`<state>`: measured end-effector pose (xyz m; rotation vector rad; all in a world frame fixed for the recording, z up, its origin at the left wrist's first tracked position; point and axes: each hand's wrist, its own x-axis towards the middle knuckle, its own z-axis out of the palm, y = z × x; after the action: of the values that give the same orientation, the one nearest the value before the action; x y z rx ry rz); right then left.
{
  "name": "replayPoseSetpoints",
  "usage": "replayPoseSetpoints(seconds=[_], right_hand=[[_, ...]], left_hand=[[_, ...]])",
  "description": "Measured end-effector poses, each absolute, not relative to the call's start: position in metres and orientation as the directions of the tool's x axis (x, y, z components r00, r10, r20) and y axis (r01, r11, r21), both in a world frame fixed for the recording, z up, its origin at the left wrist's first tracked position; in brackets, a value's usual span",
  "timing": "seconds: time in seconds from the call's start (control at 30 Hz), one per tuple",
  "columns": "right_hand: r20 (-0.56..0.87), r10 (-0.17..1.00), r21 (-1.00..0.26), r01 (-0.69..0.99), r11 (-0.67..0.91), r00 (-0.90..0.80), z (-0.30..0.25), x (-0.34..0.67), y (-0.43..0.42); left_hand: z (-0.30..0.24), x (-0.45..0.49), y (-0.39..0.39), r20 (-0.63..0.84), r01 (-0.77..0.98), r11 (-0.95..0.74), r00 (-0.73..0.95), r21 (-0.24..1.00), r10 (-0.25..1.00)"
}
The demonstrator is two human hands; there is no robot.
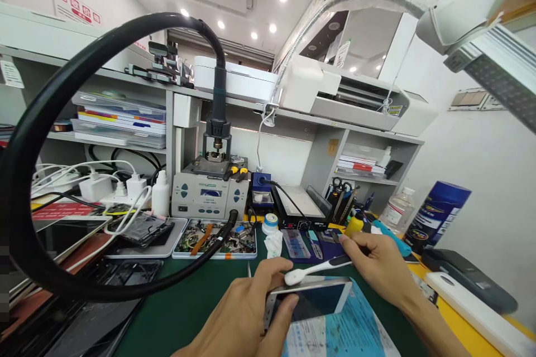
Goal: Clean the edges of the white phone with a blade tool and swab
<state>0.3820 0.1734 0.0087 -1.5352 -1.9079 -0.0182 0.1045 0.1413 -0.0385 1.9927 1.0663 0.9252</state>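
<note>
My left hand (240, 315) grips a white-framed smartphone (310, 298) by its near end, thumb over the top edge, tilting it up off a blue printed sheet (347, 334). My right hand (379, 268) pinches the handle of a white toothbrush (312, 270). The brush head rests against the phone's upper edge, close to my left thumb.
A green mat (184, 307) covers the bench. A hot-air station (207, 192) with a thick black hose (50, 122) stands behind two parts trays (215, 240). Dismantled phones lie at the left, and bottles and a blue can (438, 215) at the right. A lamp arm (460, 22) hangs overhead.
</note>
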Motion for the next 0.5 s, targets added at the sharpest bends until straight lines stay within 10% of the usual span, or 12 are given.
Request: replayPoseSetpoints(seconds=[0.5], right_hand=[[0.424,0.896,-0.379,0.872,0.31,-0.134,0.009,0.397,0.176]], left_hand=[[-0.034,0.106,0.137,0.211,0.4,-0.363,0.375,0.842,0.903]])
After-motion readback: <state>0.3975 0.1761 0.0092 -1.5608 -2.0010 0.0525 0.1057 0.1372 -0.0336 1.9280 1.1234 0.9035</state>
